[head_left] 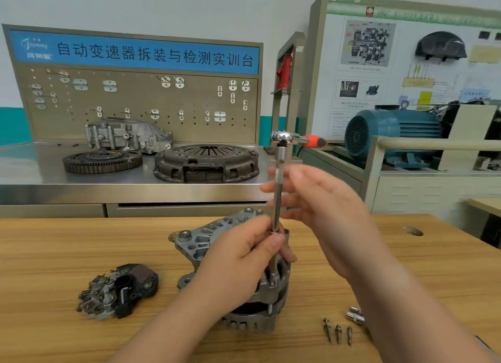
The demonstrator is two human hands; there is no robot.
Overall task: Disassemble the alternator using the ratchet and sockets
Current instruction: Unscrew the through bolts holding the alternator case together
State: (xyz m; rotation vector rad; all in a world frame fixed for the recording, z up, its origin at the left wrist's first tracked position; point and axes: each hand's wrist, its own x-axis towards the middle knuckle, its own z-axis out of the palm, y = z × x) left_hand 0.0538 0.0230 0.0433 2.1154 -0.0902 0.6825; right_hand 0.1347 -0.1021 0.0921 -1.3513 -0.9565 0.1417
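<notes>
alternator [238,276] on the table [54,254], removed part [119,290] left, bolts [337,333] right.

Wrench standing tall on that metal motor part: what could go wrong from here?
1. The wrench stands tall on the alternator, pinched low by the left hand, with the right hand open beside it; its heavy head could tip and slip off.
2. No clamp shows on the alternator, so a hard turn might swing it on the table.
3. Three loose bolts lie by the right forearm and could be brushed away.
</notes>
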